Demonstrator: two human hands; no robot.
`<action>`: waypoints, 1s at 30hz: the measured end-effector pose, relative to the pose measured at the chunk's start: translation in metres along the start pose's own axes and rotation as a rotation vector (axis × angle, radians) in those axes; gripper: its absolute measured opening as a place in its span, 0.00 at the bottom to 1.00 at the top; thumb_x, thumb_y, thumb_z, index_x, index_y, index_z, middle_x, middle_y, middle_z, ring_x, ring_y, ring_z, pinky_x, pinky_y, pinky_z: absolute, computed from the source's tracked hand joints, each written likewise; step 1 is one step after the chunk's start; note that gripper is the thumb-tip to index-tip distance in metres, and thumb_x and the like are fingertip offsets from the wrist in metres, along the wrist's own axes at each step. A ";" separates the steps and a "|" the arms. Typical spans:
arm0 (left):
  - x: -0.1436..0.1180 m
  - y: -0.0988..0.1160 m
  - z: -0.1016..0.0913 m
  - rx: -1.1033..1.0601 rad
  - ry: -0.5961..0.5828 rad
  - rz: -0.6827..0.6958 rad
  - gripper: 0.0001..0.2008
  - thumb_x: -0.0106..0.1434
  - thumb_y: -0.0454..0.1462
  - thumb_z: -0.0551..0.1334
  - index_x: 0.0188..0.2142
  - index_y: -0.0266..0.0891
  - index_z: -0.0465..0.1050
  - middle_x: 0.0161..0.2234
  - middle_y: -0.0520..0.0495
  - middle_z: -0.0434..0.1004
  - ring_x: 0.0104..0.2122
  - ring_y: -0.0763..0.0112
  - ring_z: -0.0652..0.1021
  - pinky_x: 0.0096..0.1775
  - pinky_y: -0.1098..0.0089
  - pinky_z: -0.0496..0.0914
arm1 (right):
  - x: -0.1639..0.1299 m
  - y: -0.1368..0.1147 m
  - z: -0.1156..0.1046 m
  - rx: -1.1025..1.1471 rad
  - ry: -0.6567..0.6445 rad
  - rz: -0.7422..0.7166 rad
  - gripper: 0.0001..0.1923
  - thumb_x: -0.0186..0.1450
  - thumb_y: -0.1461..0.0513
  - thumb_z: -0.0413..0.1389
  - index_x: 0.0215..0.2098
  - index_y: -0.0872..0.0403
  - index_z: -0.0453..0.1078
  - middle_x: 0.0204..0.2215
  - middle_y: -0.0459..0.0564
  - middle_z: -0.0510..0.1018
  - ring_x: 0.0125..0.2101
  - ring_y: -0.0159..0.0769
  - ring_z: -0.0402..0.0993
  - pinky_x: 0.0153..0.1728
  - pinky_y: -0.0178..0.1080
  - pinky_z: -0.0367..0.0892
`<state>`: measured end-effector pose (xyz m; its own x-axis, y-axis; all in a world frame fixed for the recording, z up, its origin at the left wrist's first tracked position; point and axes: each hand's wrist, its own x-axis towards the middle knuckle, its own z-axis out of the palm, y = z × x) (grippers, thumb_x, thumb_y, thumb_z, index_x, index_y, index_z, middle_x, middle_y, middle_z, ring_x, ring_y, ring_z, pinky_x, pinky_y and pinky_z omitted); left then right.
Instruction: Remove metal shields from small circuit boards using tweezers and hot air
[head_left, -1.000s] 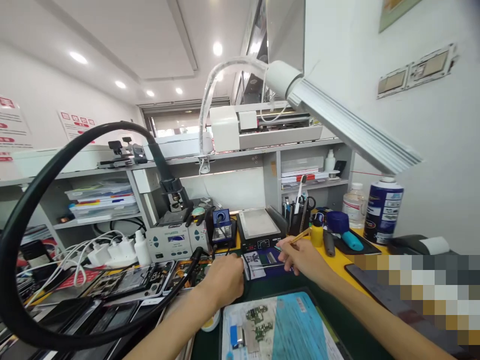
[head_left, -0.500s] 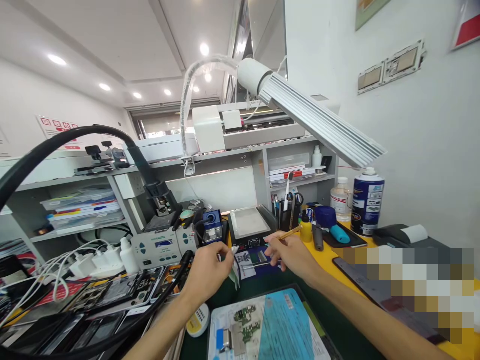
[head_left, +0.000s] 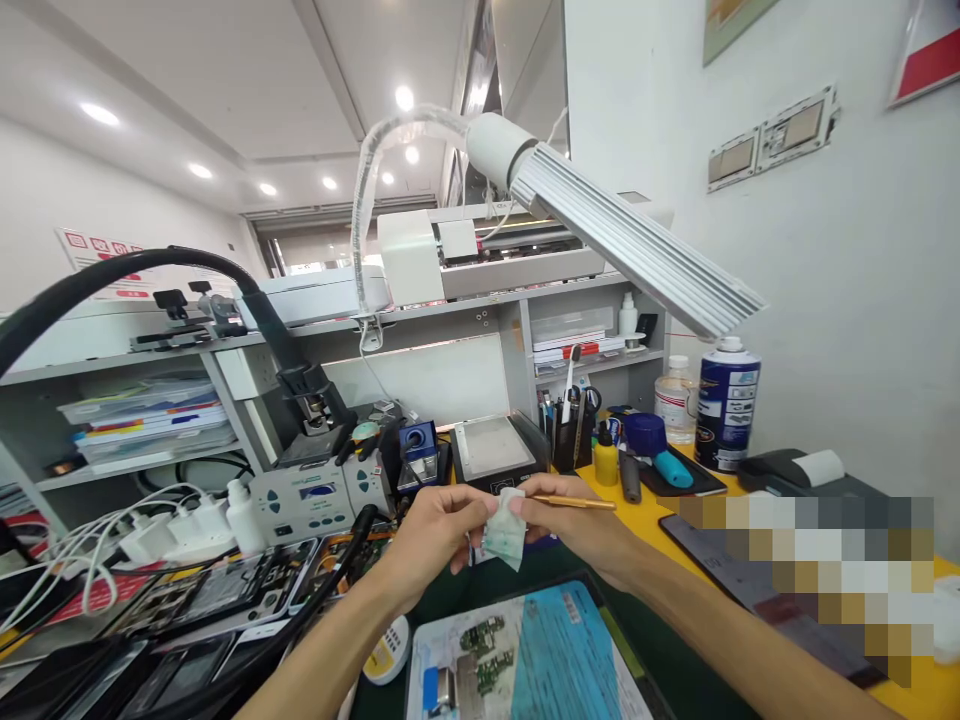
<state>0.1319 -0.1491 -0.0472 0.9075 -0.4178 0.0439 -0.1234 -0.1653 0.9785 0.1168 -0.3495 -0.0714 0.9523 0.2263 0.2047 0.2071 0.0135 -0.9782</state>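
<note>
now the bench (head_left: 675, 500) looks a bit different from a moment ago, because the head has turned and both hands have come up off it. a second ago they were low by the small blue board at the back of the green mat (head_left: 675, 680); now they meet in the air above that mat, in front of the black hot plate (head_left: 491, 450).

the long lamp (head_left: 630, 240) hangs over everything, and the thick black hose (head_left: 112, 275) curves in from the left side. the grey solder box (head_left: 315, 495) sits behind the left arm, with open phones (head_left: 217, 590) lying flat in front of it.

the left hand (head_left: 431, 530) is closed on one side of a small pale wipe (head_left: 504, 535). half a second ago that wipe was only a little bit sticking out by the fingers; now it is held up between both hands.

the right hand (head_left: 577, 525) pinches the other side of the wipe and also holds a thin gold tool (head_left: 577, 502) lying flat, its tip pointing right.

so the wipe is up and the tool is right beside it, which looks like cleaning.
</note>
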 end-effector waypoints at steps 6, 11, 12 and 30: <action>0.001 -0.002 0.001 -0.084 -0.005 -0.065 0.21 0.57 0.52 0.68 0.32 0.34 0.75 0.20 0.53 0.67 0.15 0.81 0.61 0.18 0.77 0.56 | 0.000 0.008 -0.002 -0.201 0.140 -0.116 0.18 0.62 0.49 0.65 0.38 0.55 0.73 0.27 0.44 0.72 0.30 0.34 0.71 0.29 0.34 0.67; 0.004 -0.005 0.008 -0.081 0.039 -0.063 0.19 0.58 0.51 0.67 0.31 0.34 0.75 0.19 0.53 0.67 0.16 0.79 0.63 0.19 0.75 0.58 | -0.003 0.008 0.000 -0.441 0.196 -0.262 0.14 0.68 0.53 0.59 0.31 0.53 0.72 0.24 0.43 0.71 0.25 0.32 0.67 0.26 0.34 0.61; 0.005 -0.005 0.010 -0.071 0.048 -0.050 0.19 0.58 0.51 0.66 0.30 0.35 0.75 0.19 0.54 0.66 0.16 0.78 0.63 0.19 0.75 0.58 | -0.004 0.007 0.001 -0.424 0.172 -0.244 0.13 0.69 0.53 0.58 0.31 0.53 0.73 0.24 0.44 0.73 0.26 0.33 0.69 0.26 0.34 0.62; 0.009 -0.005 0.023 -0.064 0.124 0.029 0.19 0.61 0.49 0.63 0.37 0.34 0.80 0.20 0.53 0.66 0.15 0.77 0.64 0.18 0.74 0.57 | -0.008 0.012 0.004 -0.534 0.241 -0.345 0.14 0.72 0.53 0.52 0.41 0.51 0.77 0.31 0.48 0.79 0.30 0.38 0.75 0.29 0.35 0.66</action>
<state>0.1313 -0.1721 -0.0565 0.9471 -0.3072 0.0931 -0.1282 -0.0959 0.9871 0.1109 -0.3471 -0.0848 0.8226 0.0707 0.5642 0.5309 -0.4510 -0.7175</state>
